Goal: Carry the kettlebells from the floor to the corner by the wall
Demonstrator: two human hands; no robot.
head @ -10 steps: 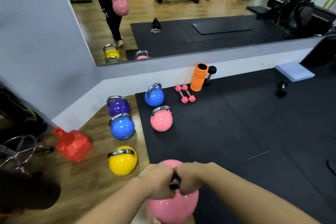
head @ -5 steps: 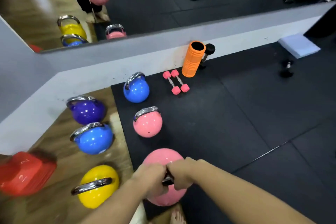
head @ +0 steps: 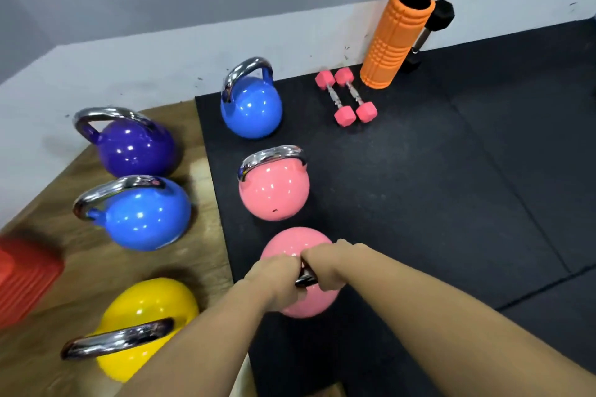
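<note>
My left hand (head: 276,280) and my right hand (head: 325,263) are both shut side by side on the steel handle of a pink kettlebell (head: 292,243), low over the black mat. Just beyond it stands a second pink kettlebell (head: 274,192), and a blue kettlebell (head: 251,106) sits by the wall. On the wooden floor to the left stand a purple kettlebell (head: 134,147), another blue kettlebell (head: 142,214) and a yellow kettlebell (head: 145,316). Whether the held bell touches the mat I cannot tell.
Two small pink dumbbells (head: 348,97) lie near the wall beside an upright orange foam roller (head: 395,39), with a black dumbbell (head: 432,22) leaning behind it. A red object (head: 22,277) sits at the left edge. The black mat (head: 451,187) stretches to the right.
I have come closer to the corner and bent lower. The held pink kettlebell has moved forward and down, now close behind the second pink one. Both hands keep their grip.
</note>
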